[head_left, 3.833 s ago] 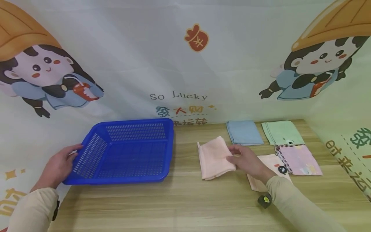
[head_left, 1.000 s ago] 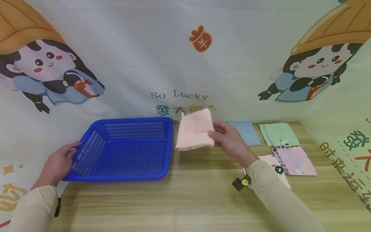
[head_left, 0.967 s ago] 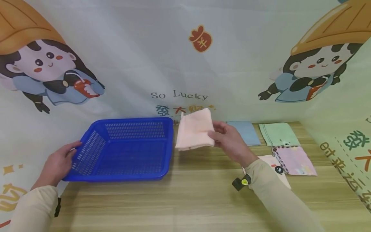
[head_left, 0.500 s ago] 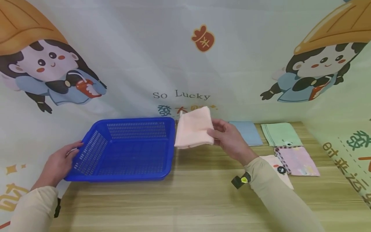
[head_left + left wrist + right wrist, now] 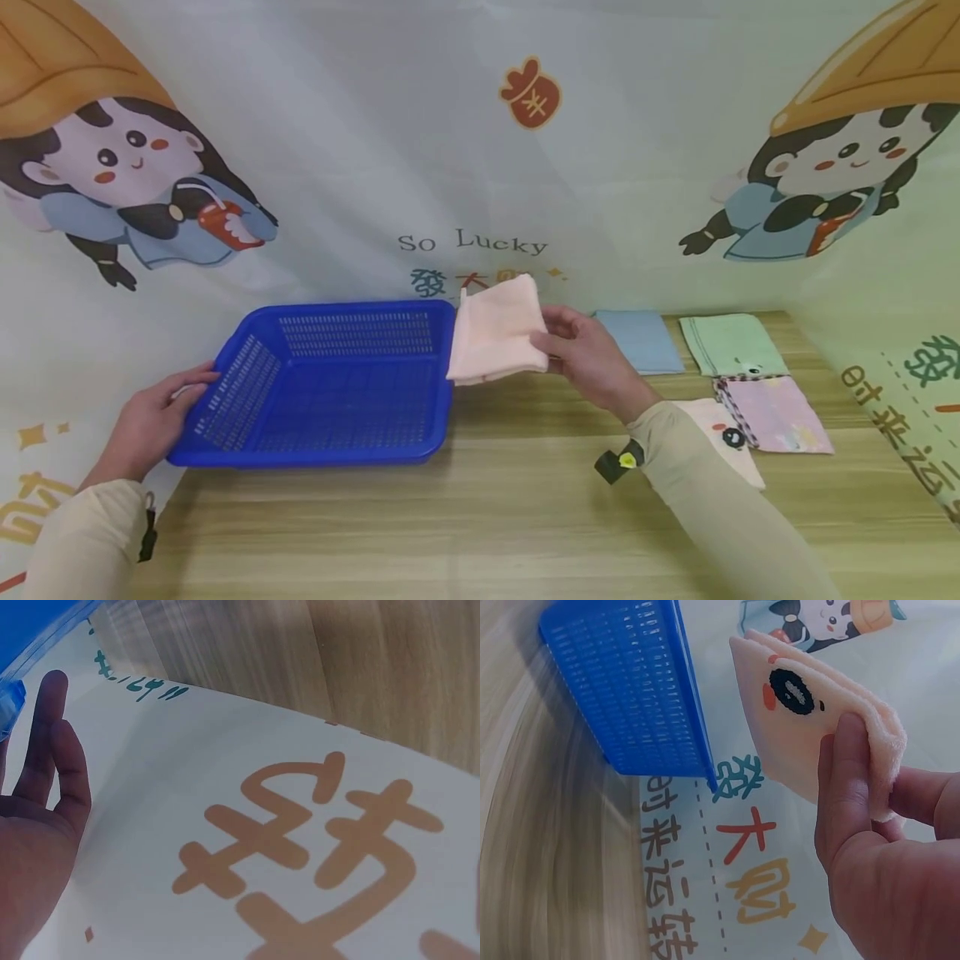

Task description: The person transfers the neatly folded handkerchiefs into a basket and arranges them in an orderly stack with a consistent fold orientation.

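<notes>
My right hand [image 5: 592,354] pinches a folded peach towel [image 5: 498,329] by its right edge, thumb in front and fingers behind. The towel hangs in the air just beside the right rim of a blue plastic basket [image 5: 337,408]. In the right wrist view, the side of that towel [image 5: 787,727] turned to the camera carries an embroidered dark eye and red marks. My left hand [image 5: 150,421] holds the basket's left rim. Only part of the left hand [image 5: 49,802] shows in the left wrist view, near the blue rim. The basket's inside holds nothing.
To the right on the wooden table [image 5: 480,517] lie folded towels: blue [image 5: 641,342], green [image 5: 727,337], pink with a checked edge [image 5: 783,417], and another peach one [image 5: 708,421] partly under my right sleeve. A printed cloth wall [image 5: 375,150] stands behind and at both sides.
My right hand has lifted the peach towel off the table and carried it left to the basket's right rim, shifting only slightly in the last second. The left hand stays at the basket.
</notes>
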{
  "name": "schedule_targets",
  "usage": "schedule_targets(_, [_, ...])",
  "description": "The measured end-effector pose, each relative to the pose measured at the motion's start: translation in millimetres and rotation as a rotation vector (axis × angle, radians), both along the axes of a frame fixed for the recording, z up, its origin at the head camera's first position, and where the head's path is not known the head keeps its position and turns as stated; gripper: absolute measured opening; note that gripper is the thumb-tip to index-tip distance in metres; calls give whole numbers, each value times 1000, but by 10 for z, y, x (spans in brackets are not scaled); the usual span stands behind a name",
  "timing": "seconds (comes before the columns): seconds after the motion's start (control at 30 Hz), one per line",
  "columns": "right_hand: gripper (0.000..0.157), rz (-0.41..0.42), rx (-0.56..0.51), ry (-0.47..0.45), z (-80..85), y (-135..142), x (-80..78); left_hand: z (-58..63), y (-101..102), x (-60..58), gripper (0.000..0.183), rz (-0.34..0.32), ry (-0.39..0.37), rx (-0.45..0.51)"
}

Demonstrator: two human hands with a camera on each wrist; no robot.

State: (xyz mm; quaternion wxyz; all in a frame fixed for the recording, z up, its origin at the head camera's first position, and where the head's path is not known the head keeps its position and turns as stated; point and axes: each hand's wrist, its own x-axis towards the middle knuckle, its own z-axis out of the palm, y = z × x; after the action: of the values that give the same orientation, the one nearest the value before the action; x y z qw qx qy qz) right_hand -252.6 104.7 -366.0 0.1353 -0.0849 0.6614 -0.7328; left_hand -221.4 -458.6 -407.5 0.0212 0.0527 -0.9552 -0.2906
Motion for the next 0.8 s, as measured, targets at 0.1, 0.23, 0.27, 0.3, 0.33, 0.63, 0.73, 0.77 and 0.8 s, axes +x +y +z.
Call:
schedule_targets(0.1, [49,3,1,1,12,-22,-6,14,5,-5,57,-3,-5,-6])
schedule_targets(0.23, [48,5,5,3,32,-64,-22,29,18,-6,55,-6,-9,-47])
schedule_targets(0.27, [48,6,6,7,34,-75,-31,31,22,-6,55,-6,-8,-62])
schedule_targets(0.3, [49,7,7,10,39,-86,-35,33,24,-5,54,-5,-12,-76])
schedule_targets(0.33, [48,8,6,13,44,-98,-40,37,27,-5,55,-5,-16,-87])
schedule_targets(0.63, [48,19,-13,18,71,-230,-56,62,27,-1,58,0,-47,-104])
schedule_targets(0.73, [48,23,-17,14,81,-276,-53,66,27,5,59,2,-60,-106])
schedule_targets(0.77, [48,25,-16,14,85,-290,-53,68,26,7,59,2,-64,-106])
schedule_targets(0.8, [48,27,-15,14,89,-305,-55,69,26,10,59,3,-66,-107])
